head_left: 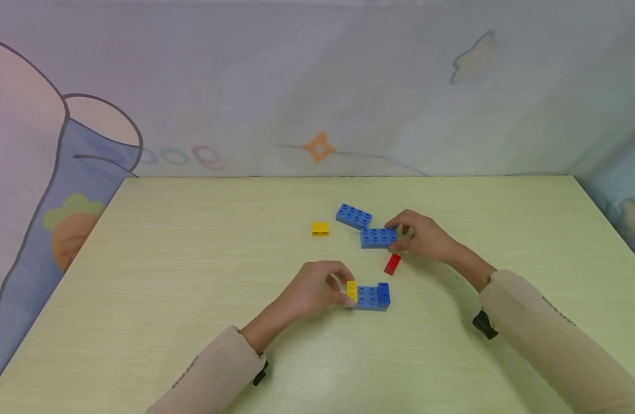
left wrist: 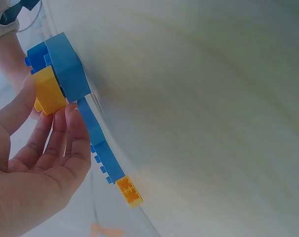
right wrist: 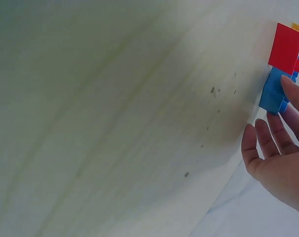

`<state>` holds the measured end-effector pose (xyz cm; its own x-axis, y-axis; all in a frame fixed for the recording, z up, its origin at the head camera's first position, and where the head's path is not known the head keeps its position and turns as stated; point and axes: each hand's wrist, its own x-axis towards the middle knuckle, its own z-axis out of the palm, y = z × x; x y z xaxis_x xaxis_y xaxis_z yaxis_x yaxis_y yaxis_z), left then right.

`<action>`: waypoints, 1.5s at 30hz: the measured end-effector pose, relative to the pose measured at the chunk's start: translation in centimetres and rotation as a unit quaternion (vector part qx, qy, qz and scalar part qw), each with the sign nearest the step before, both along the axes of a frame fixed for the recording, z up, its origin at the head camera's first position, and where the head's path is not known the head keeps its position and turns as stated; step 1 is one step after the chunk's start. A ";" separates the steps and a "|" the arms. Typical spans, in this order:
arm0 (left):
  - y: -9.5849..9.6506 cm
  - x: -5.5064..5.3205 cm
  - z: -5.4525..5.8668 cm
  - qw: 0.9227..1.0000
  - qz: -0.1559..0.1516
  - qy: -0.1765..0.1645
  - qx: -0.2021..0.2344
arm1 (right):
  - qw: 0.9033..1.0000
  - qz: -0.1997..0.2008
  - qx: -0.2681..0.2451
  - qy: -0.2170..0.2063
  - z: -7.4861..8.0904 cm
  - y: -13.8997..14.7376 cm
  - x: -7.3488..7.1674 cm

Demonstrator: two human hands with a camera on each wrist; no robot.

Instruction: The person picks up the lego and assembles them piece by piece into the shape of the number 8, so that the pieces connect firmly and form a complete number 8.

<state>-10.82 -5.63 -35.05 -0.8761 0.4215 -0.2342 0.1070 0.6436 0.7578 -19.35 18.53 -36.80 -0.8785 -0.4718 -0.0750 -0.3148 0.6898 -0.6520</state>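
Note:
My left hand (head_left: 311,289) pinches a small yellow toy brick (head_left: 351,290) between thumb and fingertips. That brick sits on the left end of a light blue brick (head_left: 368,297), and a darker blue brick (head_left: 383,294) stands on its right end. In the left wrist view the yellow brick (left wrist: 50,90) shows between the thumb and fingers. Farther back, my right hand (head_left: 425,234) grips the right end of a second light blue brick (head_left: 377,238), thumb in front and fingers behind. The right wrist view shows the thumb on this blue brick (right wrist: 273,91).
A red brick (head_left: 392,264) lies between the two hands' bricks. Behind is a third light blue brick (head_left: 354,216), close to the one in my right hand. Another yellow brick (head_left: 320,229) lies to its left. A printed cloth (head_left: 266,86) hangs behind the wooden table (head_left: 193,241).

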 end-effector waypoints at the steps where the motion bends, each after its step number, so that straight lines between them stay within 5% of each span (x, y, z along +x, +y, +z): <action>1: 0.0 0.0 0.0 1.000 0.000 0.000 0.000 | 1.000 -0.001 0.001 0.001 0.0 0.0 0.1; 13: 0.0 0.1 -0.2 1.000 0.001 -0.002 0.000 | 0.998 0.011 -0.028 0.048 1.2 0.9 1.2; 26: -0.1 0.1 -0.3 1.000 -0.002 0.010 0.005 | 0.994 0.066 -0.065 0.059 3.4 -0.1 5.7; 36: -0.2 0.1 -0.2 1.000 -0.010 0.018 0.006 | 0.988 0.088 -0.117 0.048 2.6 -1.0 8.1; 45: 0.0 0.2 -0.2 1.000 -0.011 0.026 0.000 | 0.985 0.085 -0.138 0.059 1.4 -1.3 8.8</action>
<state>-10.65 -5.68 -35.20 -0.8773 0.4410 -0.1893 0.1598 0.6404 0.7512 -10.58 17.18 -35.36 -0.7797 -0.6012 0.1749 -0.4956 0.4218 -0.7593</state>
